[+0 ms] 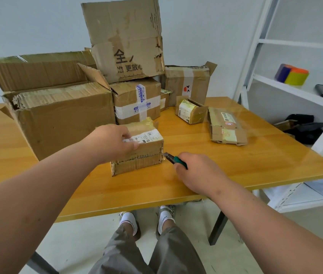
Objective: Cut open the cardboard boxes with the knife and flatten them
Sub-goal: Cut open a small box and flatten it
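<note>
A small taped cardboard box [142,153] with a white shipping label sits on the yellow table [235,167], near its front edge. My left hand [113,142] presses down on the box's top left side, fingers over the label. My right hand [198,173] grips a green-handled knife [173,158]. The knife's tip touches the box's lower right corner at the seam.
Behind the small box stand a large open box [57,119], a taped box [136,101] with a tall box [125,40] leaning on it, and further boxes [186,86]. Two small opened boxes [225,125] lie at right. White shelving [295,86] stands beyond the table's right edge.
</note>
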